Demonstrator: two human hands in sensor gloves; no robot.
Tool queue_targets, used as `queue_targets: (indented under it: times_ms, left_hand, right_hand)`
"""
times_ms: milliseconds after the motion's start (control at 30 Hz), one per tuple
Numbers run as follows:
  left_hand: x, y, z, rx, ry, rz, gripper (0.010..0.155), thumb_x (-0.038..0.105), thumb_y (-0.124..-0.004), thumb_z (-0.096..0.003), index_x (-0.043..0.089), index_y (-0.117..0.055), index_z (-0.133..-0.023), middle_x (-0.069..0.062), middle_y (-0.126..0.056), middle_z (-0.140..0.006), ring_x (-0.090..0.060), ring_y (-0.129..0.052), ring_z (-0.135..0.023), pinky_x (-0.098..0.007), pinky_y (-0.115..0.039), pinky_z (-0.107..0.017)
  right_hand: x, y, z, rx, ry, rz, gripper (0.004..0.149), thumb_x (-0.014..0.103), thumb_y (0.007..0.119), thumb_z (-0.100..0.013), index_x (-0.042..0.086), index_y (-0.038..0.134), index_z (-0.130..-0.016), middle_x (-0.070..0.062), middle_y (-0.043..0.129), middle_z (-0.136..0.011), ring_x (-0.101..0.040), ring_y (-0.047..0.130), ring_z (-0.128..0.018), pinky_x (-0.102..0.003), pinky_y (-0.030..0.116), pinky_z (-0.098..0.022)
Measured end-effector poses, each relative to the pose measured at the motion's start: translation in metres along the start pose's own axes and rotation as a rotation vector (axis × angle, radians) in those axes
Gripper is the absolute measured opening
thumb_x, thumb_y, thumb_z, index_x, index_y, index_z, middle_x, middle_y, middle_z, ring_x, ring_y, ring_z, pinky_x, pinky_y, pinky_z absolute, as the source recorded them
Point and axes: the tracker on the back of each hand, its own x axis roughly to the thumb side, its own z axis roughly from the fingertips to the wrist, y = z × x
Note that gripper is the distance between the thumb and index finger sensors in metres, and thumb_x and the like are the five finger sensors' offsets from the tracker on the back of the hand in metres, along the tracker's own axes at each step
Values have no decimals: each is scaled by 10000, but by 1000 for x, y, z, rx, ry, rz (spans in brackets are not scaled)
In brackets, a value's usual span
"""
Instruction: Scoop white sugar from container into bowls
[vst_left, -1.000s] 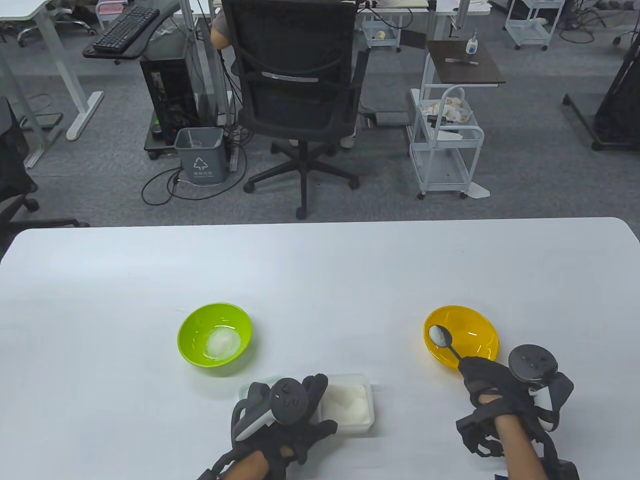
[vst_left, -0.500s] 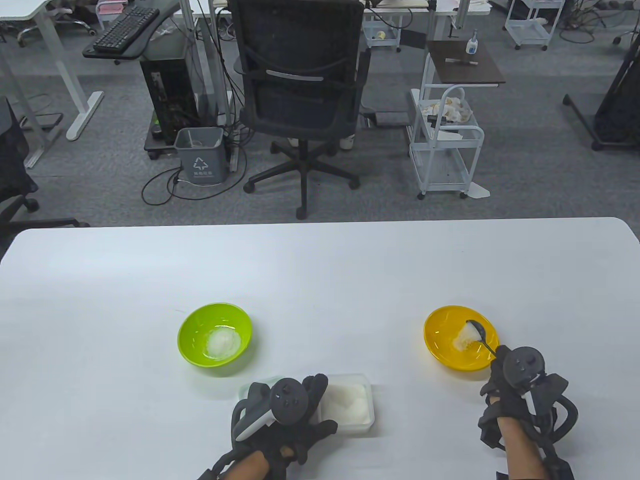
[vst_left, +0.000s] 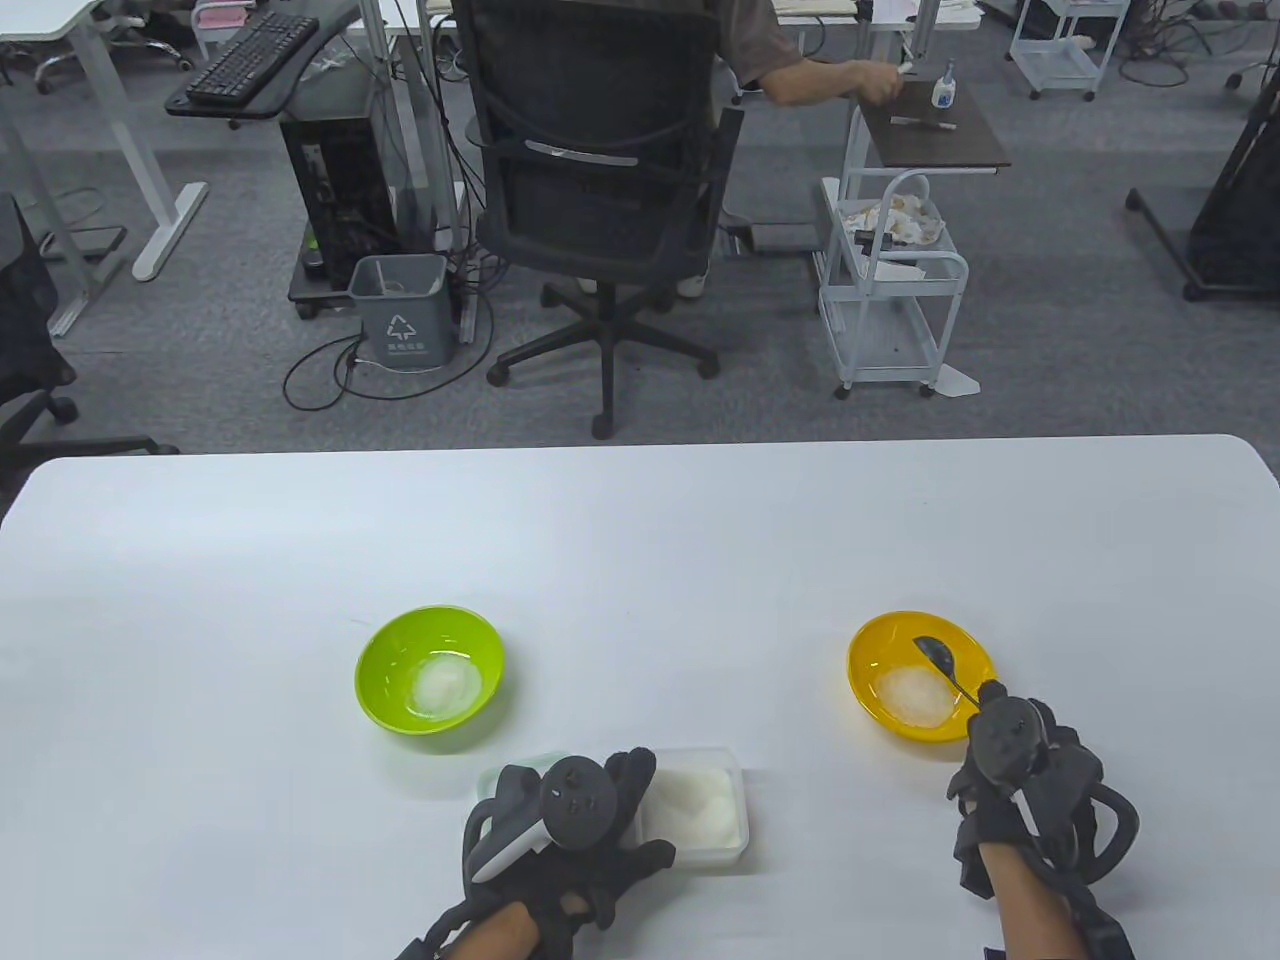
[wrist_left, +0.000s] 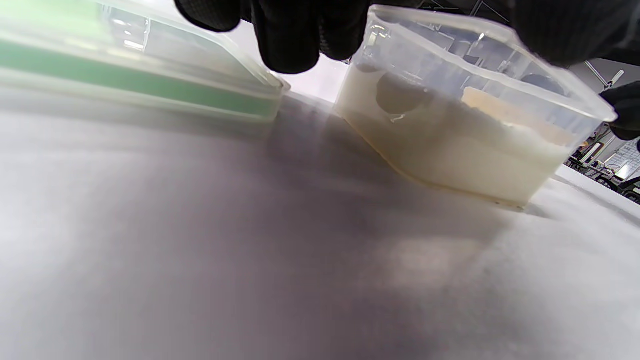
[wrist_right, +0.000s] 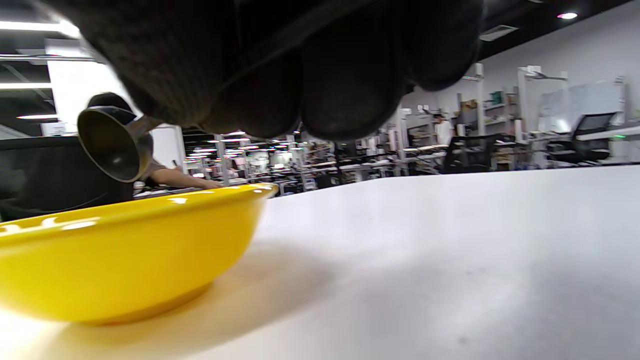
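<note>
A clear plastic container (vst_left: 700, 812) of white sugar (vst_left: 690, 800) sits at the front middle of the table. My left hand (vst_left: 570, 830) holds its left side; its fingers (wrist_left: 290, 35) curl over the container's rim (wrist_left: 480, 60). My right hand (vst_left: 1010, 765) grips a dark metal spoon (vst_left: 940, 660), tipped and empty over the yellow bowl (vst_left: 870, 660), which holds a heap of sugar (vst_left: 912, 695). The spoon's bowl (wrist_right: 115, 145) shows above the yellow bowl's rim (wrist_right: 150, 205) in the right wrist view. A green bowl (vst_left: 385, 660) with sugar (vst_left: 445, 685) stands at the left.
The container's lid (wrist_left: 125, 70), clear with a green band, lies just left of the container. The white table (vst_left: 640, 540) reaches back to an office chair (vst_left: 600, 200) with a person seated beyond its far edge.
The spoon went from carrying sugar over the yellow bowl's left side to tipped and empty over its right; the sugar now lies in the bowl. My right hand turned. My left hand stayed.
</note>
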Motion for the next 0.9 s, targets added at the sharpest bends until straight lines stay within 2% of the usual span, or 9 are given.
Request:
queue_targets:
  times_ms: [200, 267, 300, 500, 700, 900]
  left_hand:
    - [0, 0, 1, -2, 0, 2, 892, 716, -712, -394, 394, -339, -1138, 62, -456, -1232, -246, -620, -1153, -549, -461, -839]
    - [0, 0, 1, -2, 0, 2, 893, 717, -712, -394, 395, -337, -1138, 63, -457, -1232, -249, -620, -1153, -549, -461, -839]
    - [0, 0, 1, -3, 0, 4, 894, 717, -712, -394, 394, -336, -1138, 63, -456, -1232, -248, -619, -1153, -550, -460, -839]
    - [0, 0, 1, -3, 1, 3, 895, 718, -711, -394, 394, -334, -1139, 63, -458, -1232, -248, -619, -1153, -549, -462, -838]
    - [0, 0, 0, -4, 1, 4, 895, 717, -711, -395, 394, -334, -1138, 63, -459, -1232, -250, -620, -1153, -549, -464, -838]
    - [1, 0, 0, -4, 2, 3, 896, 718, -711, -394, 394, -333, -1139, 62, -457, -1232, -248, -619, -1153, -550, -459, -839]
  right_hand:
    - [40, -7, 24, 3, -246, -46, 432, 394, 824, -479, 331, 824, -906, -32, 909, -825, -245, 966, -531, -492, 709, -627]
    - [55, -10, 36, 7, -335, -60, 435, 386, 815, -480, 319, 822, -909, -42, 910, -823, -247, 965, -528, -495, 708, -627]
    - [66, -12, 45, 13, -423, -75, 434, 383, 814, -477, 314, 829, -905, -47, 915, -818, -250, 968, -523, -497, 709, -625]
    - [98, -19, 82, 24, -687, -113, 420, 376, 845, -453, 311, 883, -866, -51, 965, -773, -253, 996, -472, -492, 740, -598]
    - [115, -15, 105, -10, -860, 43, 413, 385, 848, -448, 320, 896, -854, -44, 971, -761, -249, 994, -464, -487, 740, -598]
    - [130, -5, 122, -91, -940, 233, 411, 402, 840, -447, 335, 893, -849, -29, 969, -757, -232, 992, -446, -471, 748, -597]
